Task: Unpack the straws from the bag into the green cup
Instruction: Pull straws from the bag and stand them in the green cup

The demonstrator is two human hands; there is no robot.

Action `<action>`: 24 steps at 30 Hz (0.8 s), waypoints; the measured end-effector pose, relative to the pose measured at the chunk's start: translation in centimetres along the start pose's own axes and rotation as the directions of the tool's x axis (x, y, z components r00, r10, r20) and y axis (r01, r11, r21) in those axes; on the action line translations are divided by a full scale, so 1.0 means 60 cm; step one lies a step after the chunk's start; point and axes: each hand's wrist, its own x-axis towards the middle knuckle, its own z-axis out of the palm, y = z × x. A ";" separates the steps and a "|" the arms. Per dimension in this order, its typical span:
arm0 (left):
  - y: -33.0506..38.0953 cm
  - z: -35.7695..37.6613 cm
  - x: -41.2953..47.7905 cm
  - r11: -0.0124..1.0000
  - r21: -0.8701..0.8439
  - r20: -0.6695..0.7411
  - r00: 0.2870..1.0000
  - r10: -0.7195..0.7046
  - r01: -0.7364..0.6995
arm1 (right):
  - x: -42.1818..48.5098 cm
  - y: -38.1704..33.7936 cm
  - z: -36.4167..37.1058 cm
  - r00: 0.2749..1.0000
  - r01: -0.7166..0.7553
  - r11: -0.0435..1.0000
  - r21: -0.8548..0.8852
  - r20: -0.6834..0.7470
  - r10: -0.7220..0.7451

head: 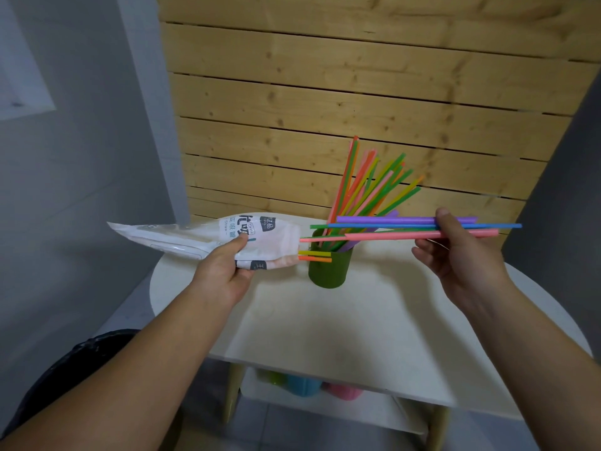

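A green cup (328,271) stands at the back of the white table (325,320), with several coloured straws (367,187) fanning up out of it. My left hand (227,265) grips a white plastic straw bag (208,237) held level, its mouth facing the cup; a few short straw ends (313,256) stick out of it. My right hand (455,252) pinches a bundle of purple, blue, green and pink straws (390,227), held level just above the cup and drawn out to the right of the bag.
A wooden slat wall rises right behind the table. A lower shelf (325,395) under the tabletop holds green, blue and pink cups. A dark bin-like object (74,369) sits at the lower left on the floor.
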 end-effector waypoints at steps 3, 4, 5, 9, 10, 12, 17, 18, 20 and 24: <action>0.007 -0.002 0.002 1.000 -0.005 -0.015 1.000 0.005 -0.005 | 0.007 -0.003 -0.009 0.998 0.013 1.000 0.002 -0.054 -0.012; 0.009 -0.002 0.002 1.000 -0.009 -0.019 1.000 0.004 -0.004 | 0.009 -0.004 -0.012 0.998 0.013 1.000 0.004 -0.064 -0.013; 0.010 -0.003 0.003 1.000 -0.011 -0.026 1.000 0.006 -0.006 | 0.011 -0.004 -0.015 0.997 0.012 1.000 0.004 -0.074 -0.012; 0.015 -0.007 0.003 0.999 -0.034 -0.047 0.999 0.019 -0.020 | 0.018 -0.003 -0.025 0.993 0.017 1.000 -0.003 -0.120 -0.017; 0.016 -0.008 0.003 0.999 -0.038 -0.048 0.999 0.021 -0.023 | 0.019 -0.003 -0.027 0.991 0.027 1.000 -0.011 -0.131 -0.028; 0.016 -0.008 0.002 0.999 -0.040 -0.052 0.998 0.022 -0.024 | 0.020 -0.005 -0.027 0.987 0.064 0.997 -0.032 -0.142 -0.068; 0.013 -0.008 0.003 0.999 -0.041 -0.060 0.998 0.025 -0.028 | 0.025 -0.013 -0.034 0.979 0.110 0.993 -0.031 -0.171 -0.114; 0.013 -0.008 0.003 0.999 -0.044 -0.058 0.998 0.028 -0.030 | 0.026 -0.012 -0.036 0.981 0.084 0.996 -0.014 -0.173 -0.085; 0.014 -0.007 0.004 0.998 -0.044 -0.056 0.998 0.031 -0.033 | 0.029 -0.005 -0.041 0.986 0.013 0.999 0.030 -0.168 -0.008; 0.013 -0.003 0.003 0.998 -0.048 -0.059 0.997 0.039 -0.042 | 0.032 0.005 -0.047 0.983 -0.076 0.991 0.113 -0.157 0.093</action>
